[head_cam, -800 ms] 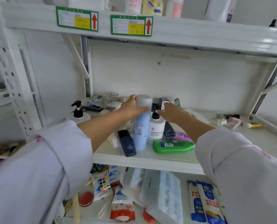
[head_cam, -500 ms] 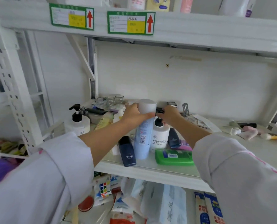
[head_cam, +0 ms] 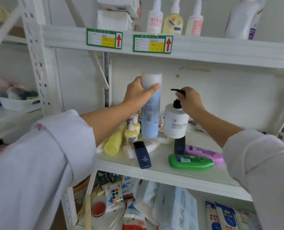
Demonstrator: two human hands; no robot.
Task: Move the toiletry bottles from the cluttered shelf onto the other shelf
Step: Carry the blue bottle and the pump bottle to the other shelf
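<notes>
**Two bottles gripped above the cluttered middle shelf**

On the middle shelf (head_cam: 179, 173) in front of you, bottles lie in a loose heap: a green bottle (head_cam: 190, 161) on its side near the front edge, a pink bottle (head_cam: 204, 152) lying just behind it, a dark blue bottle (head_cam: 142, 154) lying with its base toward you, and a yellow bottle (head_cam: 113, 143) on its side at the left. A small yellow pump bottle (head_cam: 131, 132) stands upright among them. The upper shelf (head_cam: 220, 48) carries three upright pump bottles (head_cam: 173, 20) in a row, a big white jug (head_cam: 242, 19) to their right, and white boxes (head_cam: 114, 19) to their left. Two green labels (head_cam: 152, 44) with red up-arrows are stuck on its front edge.

The tall blue bottle (head_cam: 150, 117) stands upright, long axis vertical, white cap at the top; whether its base touches the shelf is hard to tell. The white pump bottle (head_cam: 176, 122) hangs nearly upright, slightly tilted, clear of the shelf, with its black spout pointing left.

Your left hand (head_cam: 138, 93) is curled around the blue bottle just under the cap, thumb across the front. Your right hand (head_cam: 190, 101) is closed around the black pump head of the white bottle, holding it up by that neck.
</notes>
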